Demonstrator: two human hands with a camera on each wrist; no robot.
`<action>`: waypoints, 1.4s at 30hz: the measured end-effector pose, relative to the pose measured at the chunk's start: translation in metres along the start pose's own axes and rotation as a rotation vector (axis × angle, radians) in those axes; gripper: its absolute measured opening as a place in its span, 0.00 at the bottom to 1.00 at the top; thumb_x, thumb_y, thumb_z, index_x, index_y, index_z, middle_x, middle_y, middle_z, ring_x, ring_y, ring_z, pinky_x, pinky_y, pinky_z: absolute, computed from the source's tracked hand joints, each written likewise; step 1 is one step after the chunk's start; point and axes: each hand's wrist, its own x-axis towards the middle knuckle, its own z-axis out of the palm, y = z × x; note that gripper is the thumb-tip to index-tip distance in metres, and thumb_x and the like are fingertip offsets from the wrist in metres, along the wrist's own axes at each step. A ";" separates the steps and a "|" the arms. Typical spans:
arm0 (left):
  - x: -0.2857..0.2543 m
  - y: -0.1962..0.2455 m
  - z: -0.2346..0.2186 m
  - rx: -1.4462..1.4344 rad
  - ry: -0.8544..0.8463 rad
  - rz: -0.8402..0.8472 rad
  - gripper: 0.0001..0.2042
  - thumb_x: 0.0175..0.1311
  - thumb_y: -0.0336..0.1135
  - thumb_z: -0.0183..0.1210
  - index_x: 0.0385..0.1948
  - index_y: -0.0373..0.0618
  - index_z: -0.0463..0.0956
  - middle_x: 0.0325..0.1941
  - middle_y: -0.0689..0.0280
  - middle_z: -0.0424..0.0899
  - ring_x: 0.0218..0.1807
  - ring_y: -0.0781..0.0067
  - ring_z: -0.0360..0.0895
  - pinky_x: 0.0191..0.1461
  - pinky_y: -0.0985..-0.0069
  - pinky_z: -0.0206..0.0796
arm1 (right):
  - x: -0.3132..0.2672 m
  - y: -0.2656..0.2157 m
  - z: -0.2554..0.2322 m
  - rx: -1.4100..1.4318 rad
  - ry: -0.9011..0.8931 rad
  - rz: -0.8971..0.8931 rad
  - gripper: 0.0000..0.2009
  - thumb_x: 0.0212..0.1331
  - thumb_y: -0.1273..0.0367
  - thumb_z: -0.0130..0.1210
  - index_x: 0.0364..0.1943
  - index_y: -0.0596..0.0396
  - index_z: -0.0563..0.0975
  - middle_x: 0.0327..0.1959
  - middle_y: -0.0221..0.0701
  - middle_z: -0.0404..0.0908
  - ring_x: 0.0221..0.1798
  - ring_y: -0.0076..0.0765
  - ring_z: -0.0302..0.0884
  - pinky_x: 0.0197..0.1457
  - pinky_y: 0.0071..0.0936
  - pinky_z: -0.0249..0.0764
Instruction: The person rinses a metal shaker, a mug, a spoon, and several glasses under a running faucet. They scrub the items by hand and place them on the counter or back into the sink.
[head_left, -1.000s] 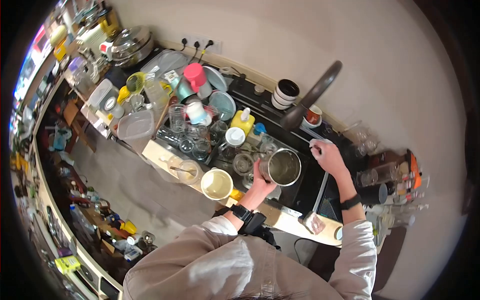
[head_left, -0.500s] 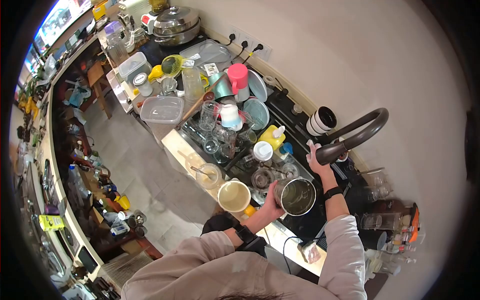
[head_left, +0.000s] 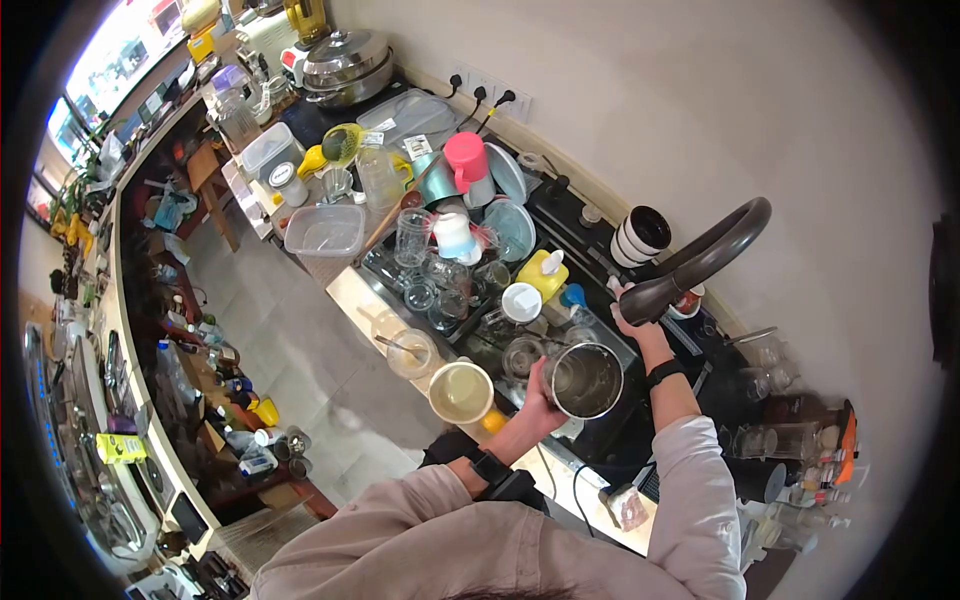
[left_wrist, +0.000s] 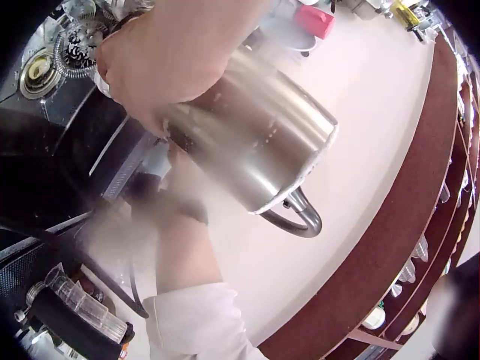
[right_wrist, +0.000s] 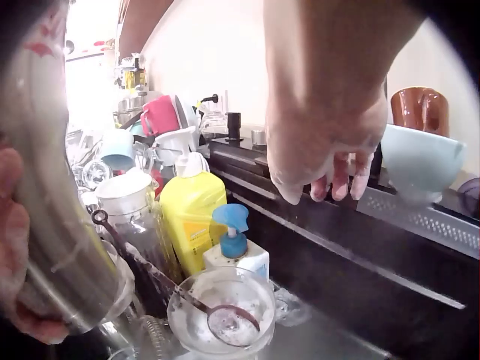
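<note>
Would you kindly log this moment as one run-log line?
left hand: grips steel cup | right hand: at faucet head, grip unclear | place: over sink

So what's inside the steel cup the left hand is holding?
In the head view the steel cup, gripped by the left hand, shows bare, wet-looking metal walls and no solid contents. The bottom is in shadow, so a little water there cannot be ruled out.

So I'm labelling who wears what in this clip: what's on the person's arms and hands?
Both hands are bare, no gloves. The left hand has a chunky black device strapped at the wrist; the right hand has a slim black wristband. Both sleeves are light beige, loose and long, ending just short of the wrists.
</note>
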 end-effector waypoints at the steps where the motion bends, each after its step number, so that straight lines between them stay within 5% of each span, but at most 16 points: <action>1: 0.001 0.000 0.001 0.004 0.009 0.002 0.30 0.62 0.61 0.49 0.55 0.44 0.72 0.60 0.58 0.75 0.60 0.56 0.73 0.69 0.56 0.58 | -0.005 0.002 0.000 -0.029 0.078 -0.054 0.25 0.55 0.62 0.54 0.59 0.49 0.70 0.41 0.42 0.74 0.45 0.54 0.73 0.51 0.50 0.66; 2: 0.001 -0.001 0.002 0.003 0.018 0.007 0.30 0.63 0.61 0.49 0.55 0.44 0.72 0.59 0.58 0.75 0.60 0.57 0.73 0.69 0.56 0.58 | -0.006 0.006 0.001 -0.059 0.153 -0.112 0.26 0.55 0.61 0.54 0.60 0.48 0.70 0.42 0.42 0.74 0.47 0.55 0.73 0.53 0.50 0.65; 3: 0.000 -0.002 0.001 0.003 0.031 0.011 0.30 0.63 0.60 0.49 0.54 0.43 0.72 0.59 0.58 0.76 0.60 0.57 0.73 0.69 0.56 0.58 | -0.004 0.004 -0.005 -0.036 0.013 -0.059 0.27 0.56 0.59 0.53 0.63 0.45 0.68 0.42 0.42 0.75 0.50 0.56 0.71 0.57 0.52 0.62; 6: 0.005 -0.001 -0.004 -0.032 0.031 0.004 0.30 0.62 0.61 0.49 0.54 0.43 0.72 0.59 0.58 0.76 0.60 0.58 0.73 0.69 0.56 0.59 | -0.003 -0.007 -0.017 -0.023 -0.006 0.058 0.15 0.58 0.61 0.53 0.48 0.49 0.75 0.43 0.34 0.80 0.50 0.39 0.76 0.60 0.38 0.68; 12: 0.009 -0.001 -0.024 0.028 -0.073 0.042 0.31 0.61 0.62 0.50 0.54 0.44 0.72 0.57 0.59 0.76 0.59 0.60 0.73 0.68 0.58 0.60 | 0.015 -0.081 -0.111 1.530 -0.042 0.264 0.08 0.60 0.68 0.58 0.39 0.55 0.75 0.28 0.24 0.72 0.32 0.19 0.70 0.38 0.20 0.68; 14: 0.010 -0.001 -0.026 0.053 -0.097 0.037 0.30 0.61 0.62 0.51 0.55 0.46 0.72 0.57 0.60 0.76 0.59 0.61 0.72 0.67 0.59 0.61 | 0.009 -0.094 -0.120 1.685 -0.208 0.341 0.08 0.64 0.65 0.55 0.33 0.54 0.75 0.27 0.23 0.71 0.31 0.19 0.68 0.35 0.19 0.65; 16: 0.011 -0.002 -0.024 0.068 -0.077 0.054 0.30 0.60 0.62 0.52 0.55 0.47 0.72 0.58 0.60 0.75 0.59 0.61 0.72 0.67 0.59 0.62 | 0.007 -0.096 -0.117 1.612 -0.333 0.167 0.11 0.65 0.61 0.52 0.30 0.52 0.74 0.25 0.22 0.71 0.29 0.18 0.68 0.32 0.20 0.64; 17: 0.012 -0.001 -0.023 0.064 -0.074 0.043 0.30 0.60 0.62 0.52 0.55 0.47 0.72 0.58 0.61 0.75 0.59 0.61 0.72 0.67 0.59 0.62 | 0.002 -0.104 -0.111 1.659 -0.347 0.490 0.14 0.66 0.58 0.51 0.27 0.50 0.74 0.23 0.20 0.69 0.27 0.16 0.65 0.30 0.20 0.61; 20: 0.011 0.000 -0.025 0.053 -0.054 0.031 0.30 0.60 0.62 0.52 0.54 0.47 0.72 0.58 0.61 0.75 0.60 0.62 0.72 0.67 0.60 0.62 | 0.007 -0.130 -0.123 1.422 -0.347 0.821 0.14 0.67 0.58 0.49 0.27 0.49 0.74 0.21 0.20 0.67 0.26 0.16 0.64 0.29 0.20 0.61; 24: 0.010 0.001 -0.027 0.063 -0.037 0.046 0.30 0.59 0.62 0.53 0.54 0.48 0.73 0.58 0.63 0.75 0.59 0.62 0.72 0.67 0.60 0.62 | 0.007 -0.121 -0.107 1.354 -0.363 0.486 0.14 0.68 0.58 0.49 0.29 0.53 0.73 0.22 0.22 0.69 0.26 0.19 0.66 0.29 0.20 0.62; 27: 0.009 0.001 -0.029 0.059 -0.047 0.064 0.29 0.59 0.62 0.54 0.53 0.49 0.73 0.57 0.63 0.76 0.59 0.62 0.72 0.66 0.60 0.63 | 0.003 -0.120 -0.111 1.557 -0.286 0.587 0.12 0.65 0.61 0.54 0.40 0.55 0.72 0.26 0.24 0.70 0.28 0.20 0.66 0.36 0.21 0.66; 30: 0.008 -0.002 -0.022 0.020 0.017 0.064 0.29 0.59 0.61 0.54 0.53 0.49 0.74 0.56 0.63 0.76 0.59 0.62 0.72 0.64 0.60 0.65 | -0.005 -0.123 -0.134 1.526 0.051 0.547 0.10 0.63 0.66 0.57 0.43 0.54 0.72 0.28 0.25 0.73 0.29 0.20 0.70 0.37 0.21 0.68; 34: 0.009 -0.006 -0.013 0.028 0.148 0.042 0.28 0.58 0.61 0.55 0.52 0.49 0.74 0.56 0.62 0.76 0.58 0.61 0.73 0.62 0.59 0.68 | -0.023 -0.121 -0.163 1.479 0.310 0.393 0.23 0.54 0.76 0.64 0.54 0.54 0.68 0.39 0.24 0.74 0.42 0.19 0.72 0.50 0.21 0.71; 38: 0.015 -0.010 -0.004 -0.015 0.184 0.002 0.30 0.57 0.61 0.56 0.53 0.48 0.72 0.57 0.62 0.74 0.58 0.61 0.72 0.61 0.59 0.69 | -0.046 -0.102 -0.178 1.472 0.109 0.412 0.29 0.51 0.79 0.65 0.57 0.50 0.67 0.44 0.23 0.73 0.50 0.19 0.71 0.56 0.22 0.70; 42: 0.026 -0.020 -0.001 -0.006 0.263 -0.010 0.30 0.57 0.62 0.55 0.54 0.49 0.71 0.57 0.63 0.73 0.57 0.63 0.72 0.59 0.61 0.69 | -0.081 -0.091 -0.184 1.465 0.153 0.491 0.25 0.53 0.79 0.64 0.56 0.51 0.68 0.40 0.22 0.75 0.44 0.20 0.74 0.54 0.23 0.71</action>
